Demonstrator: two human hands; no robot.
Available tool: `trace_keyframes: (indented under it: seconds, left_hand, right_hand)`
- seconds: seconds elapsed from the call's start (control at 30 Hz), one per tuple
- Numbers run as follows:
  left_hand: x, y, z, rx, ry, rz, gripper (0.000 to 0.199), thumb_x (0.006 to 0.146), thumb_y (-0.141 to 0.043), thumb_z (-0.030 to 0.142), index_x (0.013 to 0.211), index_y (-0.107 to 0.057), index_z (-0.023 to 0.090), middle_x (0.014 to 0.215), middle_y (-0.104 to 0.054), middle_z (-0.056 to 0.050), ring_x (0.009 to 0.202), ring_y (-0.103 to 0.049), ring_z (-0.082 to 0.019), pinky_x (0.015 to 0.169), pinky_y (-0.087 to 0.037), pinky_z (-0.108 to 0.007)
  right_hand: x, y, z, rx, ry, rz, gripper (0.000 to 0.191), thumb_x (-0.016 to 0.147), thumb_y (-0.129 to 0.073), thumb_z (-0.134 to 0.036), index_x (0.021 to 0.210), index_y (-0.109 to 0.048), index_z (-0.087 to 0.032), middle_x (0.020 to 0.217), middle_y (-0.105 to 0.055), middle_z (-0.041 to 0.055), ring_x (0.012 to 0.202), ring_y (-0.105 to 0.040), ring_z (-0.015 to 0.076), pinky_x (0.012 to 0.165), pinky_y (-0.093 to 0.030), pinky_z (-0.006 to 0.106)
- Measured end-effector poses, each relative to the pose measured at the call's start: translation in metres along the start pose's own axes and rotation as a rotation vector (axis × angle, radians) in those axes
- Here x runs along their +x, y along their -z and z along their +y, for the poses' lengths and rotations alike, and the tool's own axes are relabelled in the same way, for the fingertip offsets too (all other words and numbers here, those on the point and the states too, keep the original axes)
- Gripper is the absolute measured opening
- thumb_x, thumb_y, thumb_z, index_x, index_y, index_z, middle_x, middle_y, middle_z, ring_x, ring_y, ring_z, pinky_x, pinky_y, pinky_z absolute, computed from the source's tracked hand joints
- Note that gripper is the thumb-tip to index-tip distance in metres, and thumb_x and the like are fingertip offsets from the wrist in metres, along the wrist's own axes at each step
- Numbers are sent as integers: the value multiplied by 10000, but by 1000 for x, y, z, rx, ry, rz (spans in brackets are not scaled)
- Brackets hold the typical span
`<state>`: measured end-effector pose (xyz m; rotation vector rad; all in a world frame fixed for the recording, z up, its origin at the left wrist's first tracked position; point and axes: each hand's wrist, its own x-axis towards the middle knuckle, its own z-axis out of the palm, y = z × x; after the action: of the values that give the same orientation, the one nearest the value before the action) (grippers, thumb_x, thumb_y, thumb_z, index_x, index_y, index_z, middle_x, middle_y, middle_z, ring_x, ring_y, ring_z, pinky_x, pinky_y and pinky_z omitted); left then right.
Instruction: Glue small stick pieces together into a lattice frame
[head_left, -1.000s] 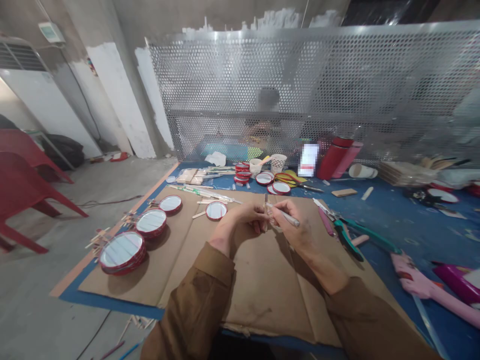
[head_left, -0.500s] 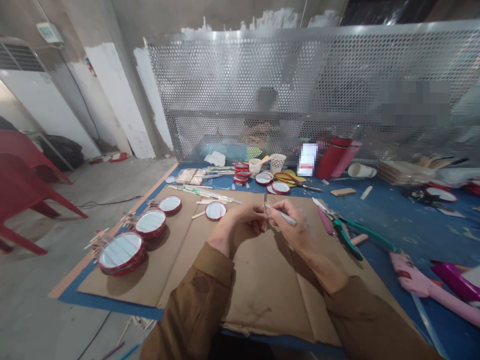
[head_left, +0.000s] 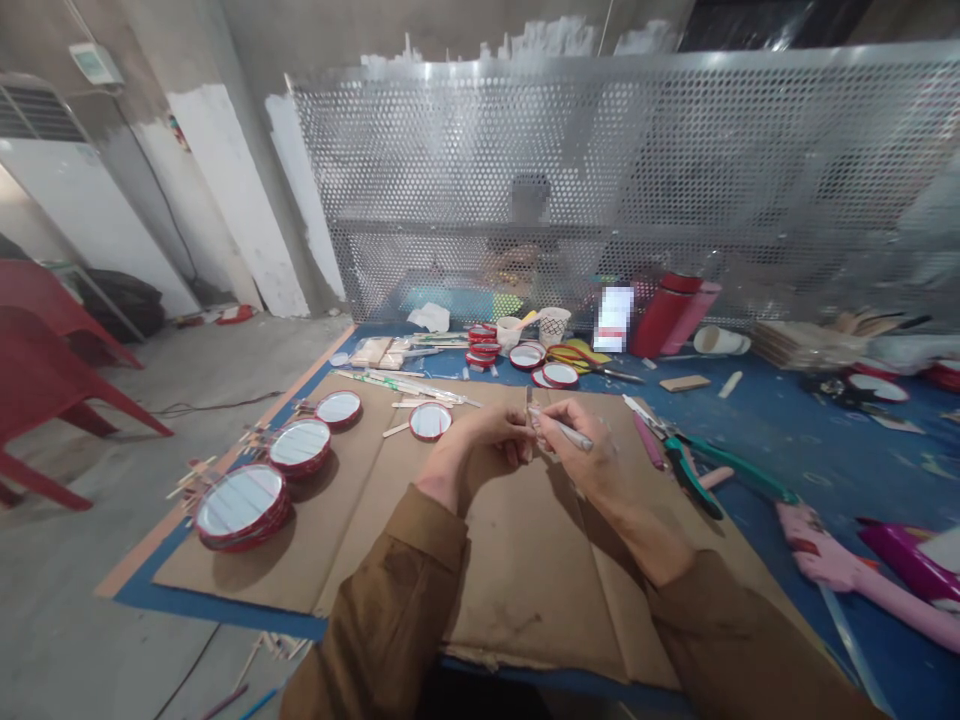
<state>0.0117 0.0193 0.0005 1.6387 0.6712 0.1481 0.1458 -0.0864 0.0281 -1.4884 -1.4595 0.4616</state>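
Head view: your left hand (head_left: 506,430) pinches a thin, flat strip (head_left: 529,397) upright; your right hand (head_left: 581,445) grips a slim, pale, pen-like tool (head_left: 574,435) against it. Both are above creased, matte brown cardboard (head_left: 525,560), with round, red-rimmed, white-faced pieces (head_left: 241,503) at left.

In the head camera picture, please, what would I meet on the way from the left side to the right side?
Front red chair, largest red-rimmed disc, smallest disc of that row, left hand, right hand, teal-handled pliers, pink glue gun.
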Motion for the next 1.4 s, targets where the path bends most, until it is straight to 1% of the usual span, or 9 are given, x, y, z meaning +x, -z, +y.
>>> trace_keyframes:
  seconds: [0.1,0.23,0.33,0.5,0.7,0.9,1.1,1.3,1.4]
  left_hand:
    - [0,1,-1,8,-2,10,266,873,-630,380,768,-606,137,595,-628,-13,504,-586,-95,576,-450,-224]
    - [0,1,-2,-16,-18,-11,259,864,-635,382,782,-605,138,606,-632,-16,499,-591,-106,576,-456,-239]
    - [0,1,-1,-20,-19,-3,298,837,-663,423,783,-604,136,610,-636,-23,499,-592,-110,576,-456,-243]
    - [-2,0,0,-7,6,7,374,811,-675,495,765,-610,129,608,-637,-33,505,-588,-110,578,-460,-245]
    - [-3,-2,1,-21,-4,15,304,834,-658,431,773,-606,137,594,-627,-17,506,-583,-97,585,-457,-230]
    - [-4,-1,1,-34,-16,8,309,802,-683,436,768,-610,138,617,-639,-22,517,-587,-100,592,-464,-238]
    - [-3,0,-1,-25,-27,0,267,792,-678,397,772,-616,138,627,-644,-22,524,-596,-105,583,-466,-236]
    - [-4,-2,4,-12,0,11,229,781,-664,355,744,-616,133,616,-635,-26,505,-588,-107,568,-456,-238]
    - [-6,-3,7,-11,8,27,254,784,-669,378,742,-608,135,611,-633,-29,505,-584,-108,577,-458,-243]
  right_hand:
    - [1,0,0,-11,12,0,261,819,-553,-453,741,-588,-206,626,-641,30,572,-559,158,543,-410,265]
    - [1,-1,5,21,20,11,254,814,-549,-446,752,-585,-203,638,-641,29,579,-564,159,554,-417,268]
    - [1,-1,6,57,3,10,265,812,-549,-461,779,-583,-200,640,-639,27,573,-568,162,546,-417,272]
    - [1,-1,5,6,2,2,272,824,-553,-461,759,-593,-200,607,-630,23,555,-554,160,532,-399,270]
    - [1,-1,4,-17,15,6,269,828,-550,-461,739,-587,-209,588,-624,18,542,-539,154,521,-384,264]
    - [0,0,1,-29,34,0,222,819,-534,-412,726,-578,-215,606,-624,15,564,-540,154,537,-390,265]
    - [-1,0,3,-38,68,3,213,833,-531,-405,744,-583,-218,608,-623,15,584,-544,161,554,-400,273]
    - [0,-1,3,-27,71,-15,203,820,-525,-398,734,-572,-221,614,-626,17,567,-542,158,544,-403,272]
    - [0,0,3,-42,79,22,180,807,-534,-389,731,-563,-228,656,-649,23,601,-567,166,565,-416,275]
